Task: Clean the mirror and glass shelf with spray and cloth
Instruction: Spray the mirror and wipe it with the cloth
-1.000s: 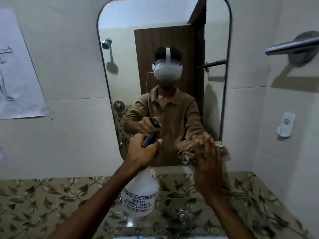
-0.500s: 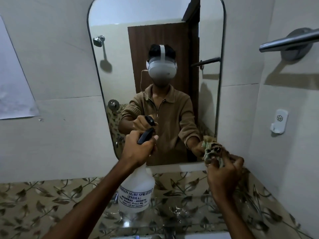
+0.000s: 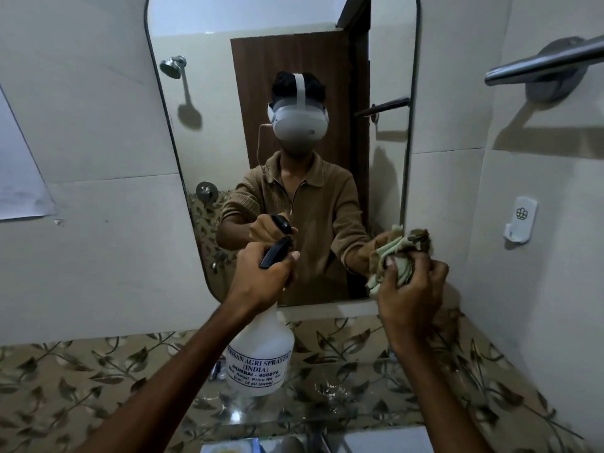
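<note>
A tall mirror (image 3: pixel 228 132) with rounded corners hangs on the pale wall and reflects a person in a brown shirt. My left hand (image 3: pixel 261 276) grips the black trigger head of a white spray bottle (image 3: pixel 261 358), nozzle towards the mirror's lower part. My right hand (image 3: pixel 411 302) holds a bunched green and brown cloth (image 3: pixel 397 253) by the mirror's lower right corner, off the glass. The glass shelf (image 3: pixel 343 400) lies below the mirror, under the bottle, showing the leaf-patterned tiles through it.
A metal towel bar (image 3: pixel 542 65) sticks out of the right wall, above a small white wall hook (image 3: pixel 521 219). A paper sheet (image 3: pixel 19 178) hangs on the left wall. Leaf-patterned tiles (image 3: pixel 81 380) run below the mirror. A tap (image 3: pixel 315 438) sits at the bottom edge.
My right hand has lifted off the mirror's lower edge, bunched the cloth up and moved right. My left hand keeps the spray bottle aimed at the glass.
</note>
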### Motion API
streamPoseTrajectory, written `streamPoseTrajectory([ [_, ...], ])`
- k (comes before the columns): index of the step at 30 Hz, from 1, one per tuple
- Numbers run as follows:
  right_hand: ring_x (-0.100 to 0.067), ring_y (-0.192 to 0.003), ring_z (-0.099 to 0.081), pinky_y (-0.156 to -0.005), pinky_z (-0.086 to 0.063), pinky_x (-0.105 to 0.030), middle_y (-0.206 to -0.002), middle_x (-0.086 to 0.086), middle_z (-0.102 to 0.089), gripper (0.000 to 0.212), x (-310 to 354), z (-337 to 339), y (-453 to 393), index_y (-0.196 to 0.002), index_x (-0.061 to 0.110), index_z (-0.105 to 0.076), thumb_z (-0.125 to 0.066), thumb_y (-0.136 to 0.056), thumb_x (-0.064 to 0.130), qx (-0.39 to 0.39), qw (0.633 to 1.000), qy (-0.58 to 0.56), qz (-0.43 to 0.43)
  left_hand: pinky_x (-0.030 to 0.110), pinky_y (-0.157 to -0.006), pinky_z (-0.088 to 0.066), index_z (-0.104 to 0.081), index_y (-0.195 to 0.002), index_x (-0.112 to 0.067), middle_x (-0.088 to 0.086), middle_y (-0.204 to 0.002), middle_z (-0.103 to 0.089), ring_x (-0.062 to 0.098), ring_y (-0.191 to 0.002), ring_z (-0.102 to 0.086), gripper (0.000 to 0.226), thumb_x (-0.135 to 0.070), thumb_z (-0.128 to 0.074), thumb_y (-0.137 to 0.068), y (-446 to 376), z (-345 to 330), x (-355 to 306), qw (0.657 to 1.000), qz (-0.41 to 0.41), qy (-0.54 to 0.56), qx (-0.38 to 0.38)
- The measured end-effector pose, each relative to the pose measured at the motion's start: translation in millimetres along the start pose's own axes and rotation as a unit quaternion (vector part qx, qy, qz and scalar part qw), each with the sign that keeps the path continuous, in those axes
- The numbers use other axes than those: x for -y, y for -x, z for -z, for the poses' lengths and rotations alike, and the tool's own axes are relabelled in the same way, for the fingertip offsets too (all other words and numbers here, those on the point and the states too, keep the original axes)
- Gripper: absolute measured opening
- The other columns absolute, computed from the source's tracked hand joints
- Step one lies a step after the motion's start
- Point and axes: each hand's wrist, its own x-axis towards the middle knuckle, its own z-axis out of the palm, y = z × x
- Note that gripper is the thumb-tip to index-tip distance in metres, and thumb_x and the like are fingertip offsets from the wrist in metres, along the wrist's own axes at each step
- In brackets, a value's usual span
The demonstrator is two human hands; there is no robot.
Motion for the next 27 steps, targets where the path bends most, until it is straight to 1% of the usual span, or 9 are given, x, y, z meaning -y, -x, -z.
streamPoseTrajectory([
  [3,-0.025,-0.092,-0.058,-0.068,-0.041,-0.018,-0.118,-0.022,-0.053,0.021,0,-7,27,-0.109,0.003,-0.061,-0.067,-0.091,0.012,0.021,0.999,0.023,0.028,0.025,-0.056,-0.055,-0.068,-0.093,0.002,0.02,-0.078,-0.073,0.019,-0.06,-0.068,0.017,-0.014,-0.065,-0.1,1,2,-1,1.0,-0.006,0.005,-0.003],
  [7,-0.014,-0.074,-0.052,-0.058,-0.039,-0.005,-0.107,-0.02,-0.055,0.02,7,-29,80,-0.102,0.007,-0.061,-0.071,-0.085,0.003,0.115,0.987,-0.001,0.11,0.035,-0.058,-0.056,-0.069,-0.089,0.004,0.024,-0.076,-0.073,0.024,-0.059,-0.067,0.018,-0.01,-0.065,-0.1,5,6,1,1.0,-0.001,0.014,-0.013],
  [9,-0.019,-0.073,-0.06,-0.06,-0.054,-0.013,-0.112,-0.018,-0.053,0.021,22,-43,101,-0.106,0.01,-0.059,-0.064,-0.087,0.005,0.168,0.974,-0.046,0.145,0.036,-0.058,-0.055,-0.07,-0.086,0.007,0.028,-0.075,-0.072,0.028,-0.059,-0.066,0.021,-0.009,-0.065,-0.099,10,11,3,0.999,0.004,0.023,-0.025],
  [11,-0.022,-0.076,-0.064,-0.061,-0.059,-0.022,-0.118,-0.015,-0.05,0.021,41,-56,112,-0.112,0.014,-0.057,-0.061,-0.091,0.013,0.207,0.96,-0.086,0.168,0.032,-0.05,-0.052,-0.071,-0.084,0.006,0.03,-0.074,-0.071,0.03,-0.059,-0.066,0.022,-0.008,-0.065,-0.099,17,18,6,0.999,0.012,0.026,-0.036],
  [14,-0.025,-0.075,-0.064,-0.06,-0.058,-0.027,-0.12,-0.014,-0.051,0.026,77,-73,119,-0.121,0.017,-0.056,-0.059,-0.096,0.022,0.25,0.934,-0.145,0.209,0.029,-0.041,-0.05,-0.071,-0.078,0.004,0.033,-0.073,-0.068,0.035,-0.056,-0.064,0.025,-0.011,-0.068,-0.098,26,35,14,0.997,0.026,0.015,-0.069],
  [19,-0.029,-0.07,-0.061,-0.056,-0.055,-0.039,-0.112,-0.009,-0.045,0.024,109,-96,124,-0.123,0.014,-0.058,-0.055,-0.101,0.024,0.314,0.889,-0.16,0.292,0.031,-0.039,-0.049,-0.073,-0.08,0.003,0.029,-0.07,-0.069,0.034,-0.051,-0.063,0.026,-0.015,-0.066,-0.099,33,75,28,0.991,0.048,-0.011,-0.126],
  [23,-0.027,-0.069,-0.059,-0.051,-0.049,-0.034,-0.11,-0.014,-0.05,0.013,98,-97,121,-0.108,0.014,-0.058,-0.061,-0.096,0.02,0.32,0.87,-0.117,0.355,0.028,-0.039,-0.046,-0.072,-0.077,0.001,0.021,-0.066,-0.069,0.024,-0.054,-0.063,0.029,-0.014,-0.064,-0.101,42,88,35,0.99,0.048,-0.03,-0.129],
  [25,-0.027,-0.08,-0.064,-0.053,-0.052,-0.033,-0.12,-0.018,-0.055,0.02,80,-88,117,-0.112,0.016,-0.06,-0.062,-0.093,0.02,0.336,0.857,-0.077,0.383,0.027,-0.039,-0.045,-0.071,-0.076,0.001,0.017,-0.064,-0.068,0.022,-0.054,-0.061,0.03,-0.014,-0.065,-0.101,46,89,38,0.99,0.06,-0.021,-0.129],
  [27,-0.025,-0.08,-0.065,-0.055,-0.053,-0.03,-0.115,-0.014,-0.06,0.028,53,-76,108,-0.114,0.017,-0.065,-0.067,-0.086,0.017,0.331,0.847,-0.051,0.412,0.027,-0.04,-0.046,-0.07,-0.078,0.003,0.015,-0.064,-0.068,0.022,-0.055,-0.061,0.028,-0.014,-0.065,-0.101,48,91,40,0.989,0.071,-0.007,-0.126],
])
